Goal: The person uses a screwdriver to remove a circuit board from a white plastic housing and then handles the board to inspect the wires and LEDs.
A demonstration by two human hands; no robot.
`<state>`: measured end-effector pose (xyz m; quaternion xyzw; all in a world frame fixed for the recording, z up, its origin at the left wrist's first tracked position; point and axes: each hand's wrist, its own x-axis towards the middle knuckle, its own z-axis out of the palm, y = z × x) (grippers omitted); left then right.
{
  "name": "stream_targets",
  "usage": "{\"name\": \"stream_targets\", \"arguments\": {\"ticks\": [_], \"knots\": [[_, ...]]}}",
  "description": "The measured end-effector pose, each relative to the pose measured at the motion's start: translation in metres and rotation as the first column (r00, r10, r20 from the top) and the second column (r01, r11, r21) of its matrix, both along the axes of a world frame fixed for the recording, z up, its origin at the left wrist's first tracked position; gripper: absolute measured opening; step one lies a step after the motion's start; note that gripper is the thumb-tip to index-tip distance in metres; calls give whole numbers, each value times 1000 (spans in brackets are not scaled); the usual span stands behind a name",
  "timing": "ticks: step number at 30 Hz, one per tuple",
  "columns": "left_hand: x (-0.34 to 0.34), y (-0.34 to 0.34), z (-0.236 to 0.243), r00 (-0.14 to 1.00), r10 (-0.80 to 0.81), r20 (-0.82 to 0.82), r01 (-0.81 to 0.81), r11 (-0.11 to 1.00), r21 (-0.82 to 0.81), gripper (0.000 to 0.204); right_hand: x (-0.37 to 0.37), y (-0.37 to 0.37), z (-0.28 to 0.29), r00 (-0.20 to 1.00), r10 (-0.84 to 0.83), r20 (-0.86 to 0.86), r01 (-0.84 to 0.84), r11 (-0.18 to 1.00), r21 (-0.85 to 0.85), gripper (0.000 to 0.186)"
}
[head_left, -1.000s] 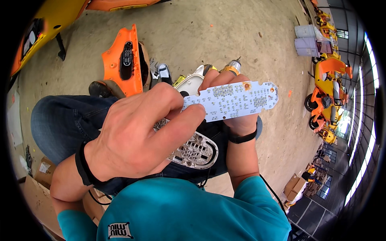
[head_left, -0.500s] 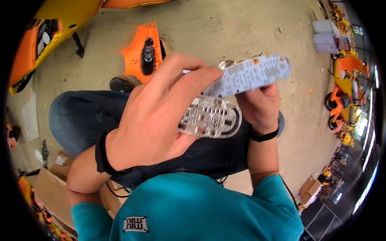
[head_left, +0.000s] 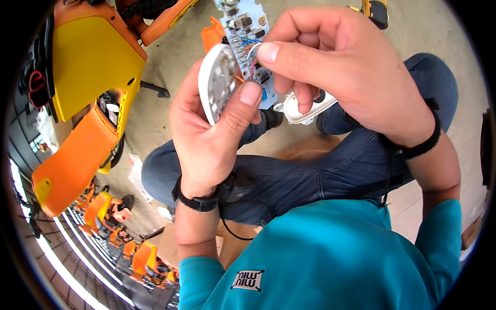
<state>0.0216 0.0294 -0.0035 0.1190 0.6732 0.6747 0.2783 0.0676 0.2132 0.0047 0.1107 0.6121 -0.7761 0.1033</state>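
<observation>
Holding circuit board (head_left: 247, 28) beside white-rimmed cover (head_left: 219, 82)
Clamping cover in left hand (head_left: 207, 137); pinching thin wires (head_left: 252, 68) in right hand (head_left: 354, 72).

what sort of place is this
Likely a vehicle workshop or warehouse: a yellow and orange vehicle stands close by, similar ones stand farther off, and an exposed circuit board is in hand.

The single fisheye view looks steeply down from the wearer's head, with the left hand (head_left: 206, 134) and right hand (head_left: 356, 82) close below it. The teal shirt (head_left: 320, 253) fills the near edge; at lower left, far-off, rim-bent shapes are probably vehicles (head_left: 95, 212).
</observation>
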Motion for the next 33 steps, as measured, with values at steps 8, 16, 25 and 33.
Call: {"name": "stream_targets", "arguments": {"ticks": [8,16,25,33], "knots": [[-9,-3,-9,991,-99,94,94,994,56,38,5,2,2,997,-57,-44,55,997,-51,15],[-13,-6,-10,954,-185,235,143,973,182,45,10,-1,4,988,-137,-65,127,982,-137,12],[-11,-9,-9,914,-214,343,146,966,213,60,12,0,12,988,-140,-66,135,988,-68,15],[-7,-7,-9,879,-207,428,79,951,299,62,9,-1,5,987,-57,-148,56,998,-10,21]]}}
